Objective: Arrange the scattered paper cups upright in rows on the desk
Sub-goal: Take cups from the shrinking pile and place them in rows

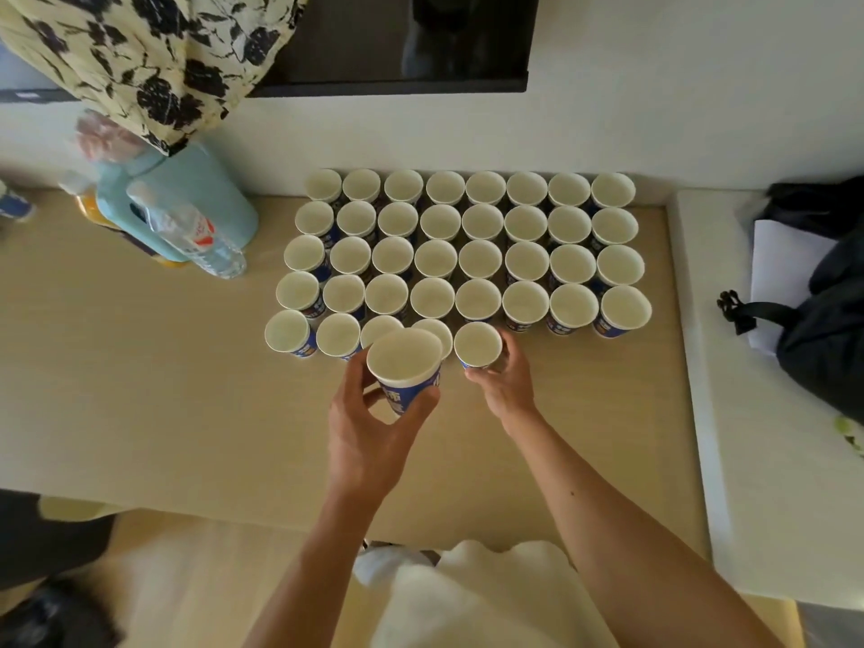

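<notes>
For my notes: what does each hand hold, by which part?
Left hand: raised cup, round its lower wall. Right hand: front-row cup, by its side.

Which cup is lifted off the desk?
The cup gripped in the left hand, raised and tilted; the other cups stand on the desk.

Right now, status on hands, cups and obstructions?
Left hand holding a raised cup over the front row. Right hand gripping the fifth front-row cup. Four rows full behind. Remaining front-row desk space unobstructed.
</notes>
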A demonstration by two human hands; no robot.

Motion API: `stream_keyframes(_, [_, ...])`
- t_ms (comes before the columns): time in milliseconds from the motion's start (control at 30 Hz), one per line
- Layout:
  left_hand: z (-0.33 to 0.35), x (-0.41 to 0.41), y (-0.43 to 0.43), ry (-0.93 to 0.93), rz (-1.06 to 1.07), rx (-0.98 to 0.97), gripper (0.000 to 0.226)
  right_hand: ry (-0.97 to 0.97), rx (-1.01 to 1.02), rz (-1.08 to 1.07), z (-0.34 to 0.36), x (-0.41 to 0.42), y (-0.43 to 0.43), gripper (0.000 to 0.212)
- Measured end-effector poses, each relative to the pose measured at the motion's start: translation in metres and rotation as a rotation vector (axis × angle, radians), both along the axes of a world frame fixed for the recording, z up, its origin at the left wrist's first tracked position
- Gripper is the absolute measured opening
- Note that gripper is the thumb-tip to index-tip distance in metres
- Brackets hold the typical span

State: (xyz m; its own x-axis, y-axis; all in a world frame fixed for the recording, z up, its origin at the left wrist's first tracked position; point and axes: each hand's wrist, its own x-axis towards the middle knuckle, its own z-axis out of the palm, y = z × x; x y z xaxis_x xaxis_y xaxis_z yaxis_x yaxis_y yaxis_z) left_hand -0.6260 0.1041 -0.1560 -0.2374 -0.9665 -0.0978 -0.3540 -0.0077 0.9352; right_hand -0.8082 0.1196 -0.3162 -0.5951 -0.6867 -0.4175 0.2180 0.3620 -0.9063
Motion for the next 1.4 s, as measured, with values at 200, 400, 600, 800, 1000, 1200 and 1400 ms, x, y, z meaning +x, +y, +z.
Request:
stream_keyframes(200, [-0.002,-0.001,0.002,-0.011,-0.016,0.006,0.062,-0.035,-0.030,-0.018,-0.003,-0.003,-0.003,0.070])
stream_keyframes(400, [-0.005,-0.002,0.003,-0.031,-0.027,0.007,0.068,-0.033,-0.008,-0.018,-0.010,-0.004,0.002,0.078])
stream_keyframes(600, [-0.005,-0.005,0.002,-0.041,-0.033,-0.001,0.067,0.092,-0.043,-0.297,0.025,0.002,0.029,0.057])
stream_keyframes(800, [-0.008,-0.020,0.004,-0.051,-0.100,0.028,0.065,-0.320,-0.289,0.125,0.082,-0.003,0.047,0.058])
stream_keyframes(1000, [-0.012,-0.033,0.008,-0.028,-0.243,-0.025,0.063,-0.254,-0.283,0.376,0.096,-0.006,0.052,0.061])
stream_keyframes(1200, [-0.010,-0.037,0.005,-0.100,-0.428,-0.062,0.055,-0.210,-0.290,0.324,0.096,-0.015,0.060,0.063])
stream_keyframes(1400, [-0.012,-0.034,0.008,-0.119,-0.332,-0.030,0.052,0.031,-0.207,0.189,0.083,-0.030,0.067,0.068])
